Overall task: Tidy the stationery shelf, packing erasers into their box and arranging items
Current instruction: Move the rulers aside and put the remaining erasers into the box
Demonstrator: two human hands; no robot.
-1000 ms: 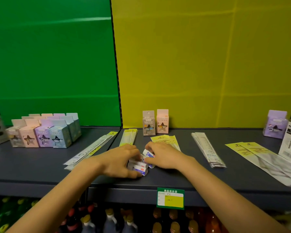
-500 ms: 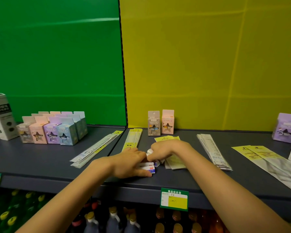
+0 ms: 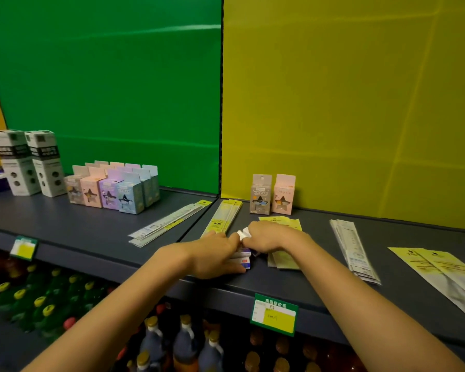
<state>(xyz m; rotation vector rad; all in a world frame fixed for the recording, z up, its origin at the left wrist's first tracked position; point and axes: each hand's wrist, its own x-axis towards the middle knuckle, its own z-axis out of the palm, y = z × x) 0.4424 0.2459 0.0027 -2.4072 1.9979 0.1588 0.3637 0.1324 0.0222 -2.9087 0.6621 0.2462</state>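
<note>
Both hands meet at the front middle of the dark shelf. My left hand lies flat over a small stack of white erasers with red and blue sleeves, thumb under the lowest one. My right hand is curled on a small white piece, an eraser or box flap, just above that stack. Most of the stack is hidden by my fingers. Whether a box is under my hands I cannot tell.
Pastel star-window boxes stand in rows at back left, two more at back centre. Tall white boxes are far left. Packaged rulers and yellow packets lie flat. Bottles fill the lower shelf.
The view has swung left, showing the tall white boxes. My hands stayed together on the erasers; my left hand flattened over the stack while my right hand lifted slightly above it.
</note>
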